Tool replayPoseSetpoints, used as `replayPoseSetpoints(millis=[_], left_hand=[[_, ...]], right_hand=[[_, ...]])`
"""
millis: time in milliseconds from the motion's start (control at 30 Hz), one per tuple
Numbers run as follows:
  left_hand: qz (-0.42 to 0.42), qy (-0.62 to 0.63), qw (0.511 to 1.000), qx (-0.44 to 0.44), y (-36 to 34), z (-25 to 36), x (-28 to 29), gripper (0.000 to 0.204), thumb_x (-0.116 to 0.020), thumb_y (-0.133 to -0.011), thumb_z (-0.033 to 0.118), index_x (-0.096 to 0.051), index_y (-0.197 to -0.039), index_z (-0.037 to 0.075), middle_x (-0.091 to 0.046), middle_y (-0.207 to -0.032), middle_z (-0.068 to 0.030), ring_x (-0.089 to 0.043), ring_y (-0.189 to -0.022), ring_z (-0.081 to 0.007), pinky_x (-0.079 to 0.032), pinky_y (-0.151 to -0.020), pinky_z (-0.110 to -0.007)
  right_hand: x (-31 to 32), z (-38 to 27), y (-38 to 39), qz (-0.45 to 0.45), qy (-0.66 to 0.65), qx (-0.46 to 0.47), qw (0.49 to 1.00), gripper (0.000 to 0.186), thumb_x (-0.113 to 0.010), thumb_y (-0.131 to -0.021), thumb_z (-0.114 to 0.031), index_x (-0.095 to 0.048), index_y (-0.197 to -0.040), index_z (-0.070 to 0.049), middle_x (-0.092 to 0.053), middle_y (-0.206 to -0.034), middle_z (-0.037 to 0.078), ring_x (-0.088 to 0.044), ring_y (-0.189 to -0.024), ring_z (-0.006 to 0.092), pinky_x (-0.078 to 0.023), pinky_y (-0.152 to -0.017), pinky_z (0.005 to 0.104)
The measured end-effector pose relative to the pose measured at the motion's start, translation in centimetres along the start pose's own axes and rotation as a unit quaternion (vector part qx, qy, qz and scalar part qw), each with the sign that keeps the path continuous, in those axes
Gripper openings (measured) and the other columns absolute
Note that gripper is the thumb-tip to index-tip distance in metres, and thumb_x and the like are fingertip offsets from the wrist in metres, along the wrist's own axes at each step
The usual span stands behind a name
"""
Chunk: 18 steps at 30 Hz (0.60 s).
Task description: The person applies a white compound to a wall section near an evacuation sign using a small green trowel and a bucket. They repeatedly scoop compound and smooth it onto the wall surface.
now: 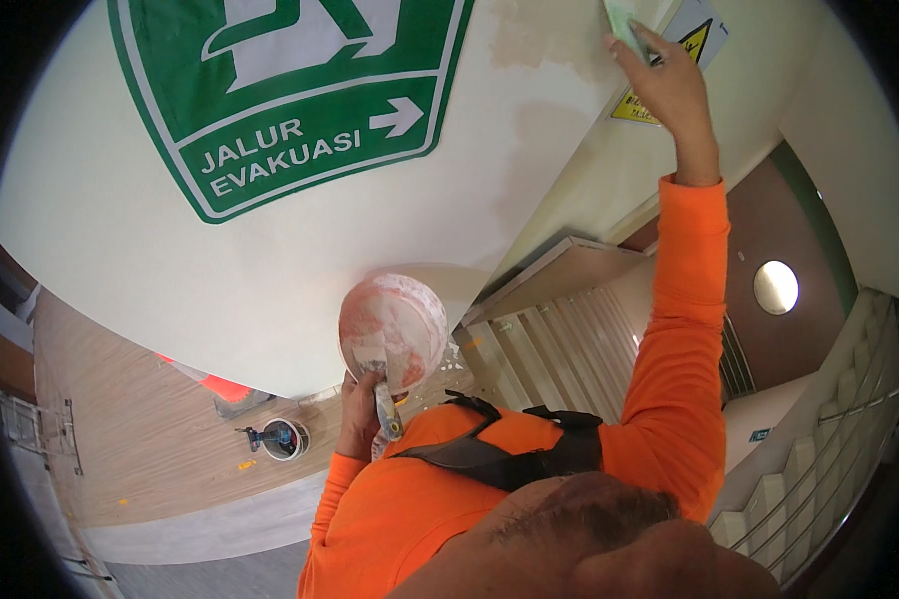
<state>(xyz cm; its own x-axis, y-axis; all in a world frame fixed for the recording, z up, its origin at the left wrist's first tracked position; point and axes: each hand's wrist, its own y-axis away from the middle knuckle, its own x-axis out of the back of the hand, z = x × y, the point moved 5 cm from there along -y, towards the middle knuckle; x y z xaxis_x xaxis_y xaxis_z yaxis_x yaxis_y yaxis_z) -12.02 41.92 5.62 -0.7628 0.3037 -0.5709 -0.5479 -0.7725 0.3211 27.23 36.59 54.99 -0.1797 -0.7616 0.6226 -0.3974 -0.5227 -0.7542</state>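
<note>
My left hand (362, 401) is closed at the near side of a round pinkish bowl (432, 317), which is smeared inside with white paste. The same hand grips a putty knife (388, 417), its blade lying inside the bowl and its handle pointing down toward me. High at the upper right, my right hand (671, 88) is closed on a flat, pale green tool (624, 25), perhaps a filling blade. It is raised against or close to the wall corner; whether they touch I cannot tell. Next to it are damp-looking beige patches (554, 40) on the cream wall (300, 270).
A large green and white sign (320, 100) hangs on the wall. Yellow warning signs (634, 108) are behind my right hand. Stairs (559, 344) descend at the right, with metal railings (819, 469) beyond. A white bucket (286, 439) and an orange cone (226, 389) stand on the wooden floor.
</note>
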Motion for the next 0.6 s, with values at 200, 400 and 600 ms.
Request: replayPoseSetpoints(millis=[200, 400, 600], left_hand=[[0.01, -0.001, 1.0, -0.003, 0.2, -0.6, -0.1, 0.056, -0.057, -0.086, 0.009, -0.04, -0.139, 0.003, -0.058, -0.122, -0.0181, -0.068, -0.097, -0.0338, -0.066, -0.074, -0.047], [0.007, 0.0, 1.0, -0.002, -0.2, -0.6, -1.3, 0.056, -0.055, -0.087, 0.008, -0.039, -0.14, 0.004, -0.055, -0.127, -0.0187, -0.066, -0.104, -0.0346, -0.066, -0.075, -0.048], [0.011, 0.009, 1.0, -0.003, -0.1, -1.0, -2.4, 0.057, -0.055, -0.086, 0.008, -0.039, -0.141, 0.005, -0.055, -0.126, -0.0182, -0.066, -0.103, -0.0342, -0.066, -0.074, -0.047]], right_hand=[[-2.5, 1.2, 4.9, 0.013, 0.035, 0.075, 0.996, 0.073, -0.069, -0.081, -0.062, -0.066, -0.133, -0.011, -0.067, -0.109, 0.025, -0.069, -0.098, 0.0341, -0.053, -0.089, 0.0407], [1.7, 1.5, 1.2, 0.036, -0.007, 0.0, 0.999, 0.071, -0.067, -0.083, -0.061, -0.068, -0.129, -0.008, -0.069, -0.1, 0.026, -0.07, -0.095, 0.0358, -0.054, -0.085, 0.0429], [-0.3, 2.1, -0.2, 0.051, -0.005, 0.085, 0.995, 0.069, -0.068, -0.083, -0.06, -0.069, -0.128, -0.007, -0.07, -0.094, 0.025, -0.07, -0.09, 0.0372, -0.054, -0.082, 0.0436]])
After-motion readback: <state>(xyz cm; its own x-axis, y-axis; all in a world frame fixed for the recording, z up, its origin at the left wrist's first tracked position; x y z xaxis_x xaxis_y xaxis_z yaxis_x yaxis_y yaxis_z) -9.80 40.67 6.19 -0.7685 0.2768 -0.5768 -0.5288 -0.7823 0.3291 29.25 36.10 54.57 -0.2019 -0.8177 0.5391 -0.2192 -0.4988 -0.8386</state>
